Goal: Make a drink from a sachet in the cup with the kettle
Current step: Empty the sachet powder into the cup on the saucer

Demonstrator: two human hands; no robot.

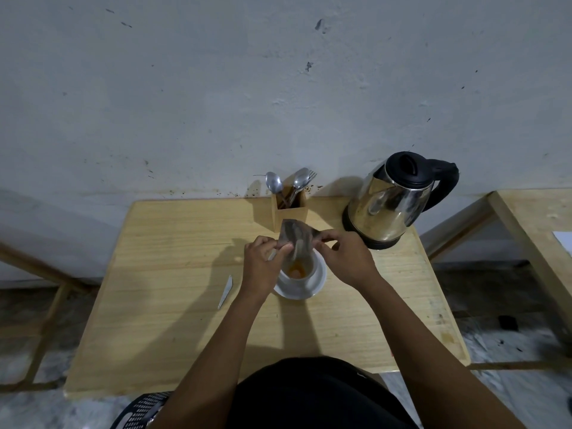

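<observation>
A white cup (305, 278) stands on a white saucer (318, 284) in the middle of the wooden table (173, 274). Orange powder lies in the cup's bottom. Above the cup I hold a silvery sachet (295, 236), tipped mouth-down over the rim. My left hand (263, 261) pinches its left edge and my right hand (343, 258) pinches its right corner. A steel kettle (390, 202) with a black lid and handle stands on its base at the table's back right, apart from my hands.
A wooden holder (289, 212) with spoons and a fork stands at the back edge, just behind the sachet. A torn white strip (225, 291) lies left of the saucer. A second wooden table (532, 218) is at the right. The wall is close behind.
</observation>
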